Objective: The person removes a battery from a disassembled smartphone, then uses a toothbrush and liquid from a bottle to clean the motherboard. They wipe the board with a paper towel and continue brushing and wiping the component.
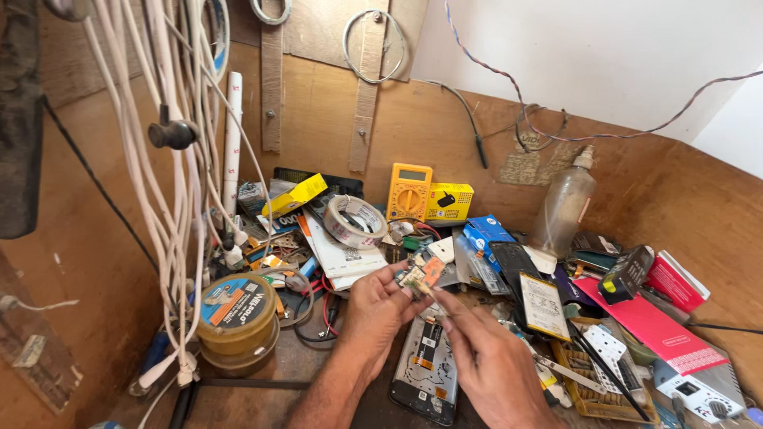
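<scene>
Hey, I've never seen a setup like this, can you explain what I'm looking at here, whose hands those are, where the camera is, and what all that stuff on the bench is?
This is one picture from a camera worn on a person's head, looking down at their own two bare hands over a cluttered wooden workbench. The left hand pinches a small circuit board with orange and green parts. The right hand touches its lower edge with the fingertips; whether it holds a fine tool I cannot tell. Under the hands lies an opened phone. Around them: a yellow multimeter, a roll of tape, a round tin, a plastic bottle and hanging white cables.
</scene>
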